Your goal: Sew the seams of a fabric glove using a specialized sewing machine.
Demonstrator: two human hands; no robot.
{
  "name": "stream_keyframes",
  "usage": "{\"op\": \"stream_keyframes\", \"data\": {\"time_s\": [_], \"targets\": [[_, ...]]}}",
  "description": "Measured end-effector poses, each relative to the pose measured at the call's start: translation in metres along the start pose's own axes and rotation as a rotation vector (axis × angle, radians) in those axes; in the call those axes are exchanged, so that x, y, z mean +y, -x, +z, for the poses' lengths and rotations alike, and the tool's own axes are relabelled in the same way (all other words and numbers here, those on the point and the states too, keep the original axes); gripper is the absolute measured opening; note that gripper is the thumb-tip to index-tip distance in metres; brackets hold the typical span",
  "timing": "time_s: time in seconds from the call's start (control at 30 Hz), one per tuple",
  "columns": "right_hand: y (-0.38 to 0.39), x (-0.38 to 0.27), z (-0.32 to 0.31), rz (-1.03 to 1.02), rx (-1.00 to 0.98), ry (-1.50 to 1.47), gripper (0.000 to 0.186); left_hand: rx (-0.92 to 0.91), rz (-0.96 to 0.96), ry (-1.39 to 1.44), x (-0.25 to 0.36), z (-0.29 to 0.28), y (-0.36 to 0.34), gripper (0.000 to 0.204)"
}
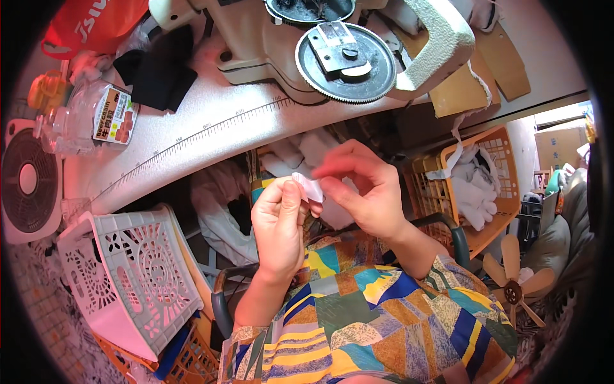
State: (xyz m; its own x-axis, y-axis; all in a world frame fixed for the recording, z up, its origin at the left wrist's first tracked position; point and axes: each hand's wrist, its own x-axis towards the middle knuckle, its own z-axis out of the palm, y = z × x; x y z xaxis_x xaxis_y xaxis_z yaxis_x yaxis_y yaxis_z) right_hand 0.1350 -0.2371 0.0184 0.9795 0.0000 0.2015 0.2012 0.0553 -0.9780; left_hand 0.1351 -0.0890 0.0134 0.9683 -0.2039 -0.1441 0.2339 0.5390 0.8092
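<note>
My left hand is closed, pinching a small white piece of fabric between thumb and fingers. It is held up in front of my chest, below the table edge. Just to the right of the fabric is my right hand, its thumb and forefinger apart. Motion smears its fingertips, and I see nothing held in them. Above both hands stands a pale machine with a round toothed black plate bearing a metal fitting.
A ruler-marked table edge curves ahead. Left are a fan, a clear plastic jar, black cloth and a white openwork basket. Right, an orange basket holds white fabric pieces, near a brown-bladed fan.
</note>
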Motion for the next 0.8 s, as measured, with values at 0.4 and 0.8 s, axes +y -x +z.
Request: {"op": "stream_keyframes", "data": {"time_s": [0.4,0.8], "targets": [[0.005,-0.003,-0.035,-0.221,-0.017,0.288,0.026,-0.076,-0.159,-0.214,-0.014,0.0,0.002,0.033],[0.028,-0.012,-0.074,0.058,-0.186,0.376,0.011,-0.131,0.547,-1.474,-0.056,-0.019,-0.003,0.037]]}}
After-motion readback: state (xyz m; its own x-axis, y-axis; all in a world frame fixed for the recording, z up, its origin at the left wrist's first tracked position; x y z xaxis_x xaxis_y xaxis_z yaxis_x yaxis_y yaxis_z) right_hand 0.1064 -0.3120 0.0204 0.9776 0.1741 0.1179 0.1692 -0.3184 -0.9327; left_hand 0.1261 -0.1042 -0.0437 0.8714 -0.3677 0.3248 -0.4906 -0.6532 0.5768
